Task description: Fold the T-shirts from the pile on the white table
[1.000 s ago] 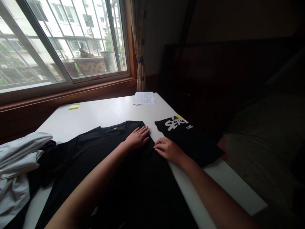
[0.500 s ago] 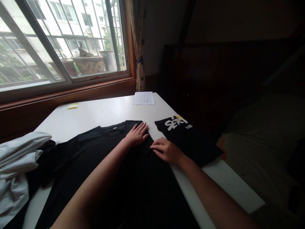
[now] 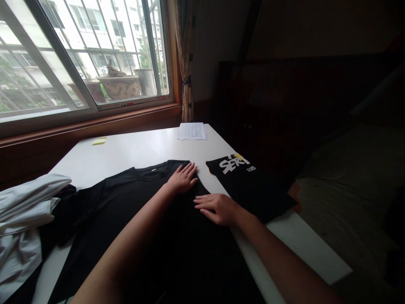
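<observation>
A black T-shirt (image 3: pixel 126 211) lies spread on the white table (image 3: pixel 152 145), its neckline toward the window. My left hand (image 3: pixel 183 178) rests flat on the shirt near its far right shoulder, fingers stretched out. Lower down, my right hand (image 3: pixel 218 207) lies over the shirt's right side with its fingers extended and nothing visible in them. Just beyond it on the right is a second black garment (image 3: pixel 253 190) with white and yellow lettering.
White folded cloth (image 3: pixel 25 202) is heaped at the table's left edge. Papers (image 3: pixel 192 131) and a yellow sticky note pad (image 3: pixel 99 141) lie toward the back. A barred window (image 3: pixel 104 50) and a tied curtain (image 3: pixel 187 63) are behind the table.
My right hand has shifted toward me and a little left, and its bent fingers have straightened onto the shirt. My left hand has stayed in place.
</observation>
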Available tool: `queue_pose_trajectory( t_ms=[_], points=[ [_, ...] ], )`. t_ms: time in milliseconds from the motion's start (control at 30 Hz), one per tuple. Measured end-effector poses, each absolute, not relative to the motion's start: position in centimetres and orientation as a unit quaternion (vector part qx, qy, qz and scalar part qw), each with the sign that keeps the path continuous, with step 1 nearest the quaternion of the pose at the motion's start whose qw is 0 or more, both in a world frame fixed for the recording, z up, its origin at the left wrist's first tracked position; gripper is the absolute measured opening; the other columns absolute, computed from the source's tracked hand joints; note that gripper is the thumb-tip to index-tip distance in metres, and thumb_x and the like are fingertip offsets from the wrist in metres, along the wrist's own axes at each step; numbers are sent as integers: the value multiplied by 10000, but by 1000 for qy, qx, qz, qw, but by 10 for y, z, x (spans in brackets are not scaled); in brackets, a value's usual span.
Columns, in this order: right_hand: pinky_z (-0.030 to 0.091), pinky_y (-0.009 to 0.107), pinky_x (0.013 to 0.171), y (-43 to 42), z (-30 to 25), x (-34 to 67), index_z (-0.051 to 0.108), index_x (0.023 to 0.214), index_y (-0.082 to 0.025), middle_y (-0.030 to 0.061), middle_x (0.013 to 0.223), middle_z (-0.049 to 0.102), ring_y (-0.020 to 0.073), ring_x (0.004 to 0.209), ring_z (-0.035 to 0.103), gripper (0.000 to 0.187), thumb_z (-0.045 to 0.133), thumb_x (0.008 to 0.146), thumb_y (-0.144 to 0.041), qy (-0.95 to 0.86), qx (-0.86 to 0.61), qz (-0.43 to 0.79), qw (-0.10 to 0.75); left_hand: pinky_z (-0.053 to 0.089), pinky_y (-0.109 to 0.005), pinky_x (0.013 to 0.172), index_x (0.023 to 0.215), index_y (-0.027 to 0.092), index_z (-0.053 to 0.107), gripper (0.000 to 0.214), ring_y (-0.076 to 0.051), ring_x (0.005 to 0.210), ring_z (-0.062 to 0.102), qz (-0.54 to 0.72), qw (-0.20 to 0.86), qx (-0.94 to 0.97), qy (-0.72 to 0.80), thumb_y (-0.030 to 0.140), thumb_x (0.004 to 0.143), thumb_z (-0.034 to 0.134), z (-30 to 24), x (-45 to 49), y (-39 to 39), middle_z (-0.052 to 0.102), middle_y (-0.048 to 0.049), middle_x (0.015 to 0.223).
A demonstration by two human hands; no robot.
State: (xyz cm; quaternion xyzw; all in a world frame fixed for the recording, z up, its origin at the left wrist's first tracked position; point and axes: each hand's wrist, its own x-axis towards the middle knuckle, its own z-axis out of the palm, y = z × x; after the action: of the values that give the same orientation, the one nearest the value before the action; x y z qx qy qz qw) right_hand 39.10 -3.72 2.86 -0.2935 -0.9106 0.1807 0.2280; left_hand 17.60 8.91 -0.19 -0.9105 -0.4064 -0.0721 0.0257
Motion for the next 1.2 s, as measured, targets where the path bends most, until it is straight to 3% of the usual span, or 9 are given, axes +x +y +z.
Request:
queue_pose_trajectory(
  t_ms=[167,300,433,633,933,1067,1200],
  points=[
    [554,328,1012,-38,27,389,755,1185,-232,38,1154,777,194,1098,721,281,602,951,-212,-896,-298,168,283,235,-506,1263,1586,133,331,643,-268,1544,272,-111,28,-905,-409,445,1032,425,-1,176,86,316,-145,1649],
    [547,365,994,-31,26,389,728,1201,-221,64,1146,762,209,1086,693,287,591,954,-172,-879,-331,100,327,256,-455,1268,1516,109,454,549,-236,1473,425,-170,34,-907,-384,273,992,463,-1,174,83,471,-149,1568],
    [548,381,950,-23,23,394,748,1006,-216,69,1007,744,221,1021,669,172,610,936,-141,-871,-383,48,304,351,-368,1229,1406,140,599,458,-200,1397,525,-187,13,-910,-371,220,985,435,2,171,80,595,-97,1470],
    [543,355,879,-21,21,398,700,852,-210,54,891,668,209,917,633,118,633,923,-144,-870,-411,33,271,316,-444,1243,1499,164,501,509,-238,1495,385,-122,7,-914,-387,312,1018,426,3,172,80,455,-90,1586],
    [533,329,857,-21,23,400,705,844,-205,46,886,650,201,915,624,111,647,924,-155,-871,-411,52,265,226,-497,1264,1584,150,359,622,-258,1556,242,-62,17,-868,-493,474,1053,328,2,166,87,286,-110,1666],
    [532,324,845,-21,24,400,715,852,-206,44,885,654,197,907,627,107,651,924,-160,-870,-411,54,267,224,-548,1253,1584,206,368,607,-281,1549,261,-69,23,-850,-521,490,1048,327,3,164,92,327,-93,1656],
    [532,329,834,-22,24,400,723,835,-207,46,867,655,200,894,631,128,645,934,-182,-869,-415,46,265,252,-601,1228,1522,203,474,533,-334,1505,349,-122,67,-846,-514,400,1035,386,4,164,90,487,-123,1566]
  ],
)
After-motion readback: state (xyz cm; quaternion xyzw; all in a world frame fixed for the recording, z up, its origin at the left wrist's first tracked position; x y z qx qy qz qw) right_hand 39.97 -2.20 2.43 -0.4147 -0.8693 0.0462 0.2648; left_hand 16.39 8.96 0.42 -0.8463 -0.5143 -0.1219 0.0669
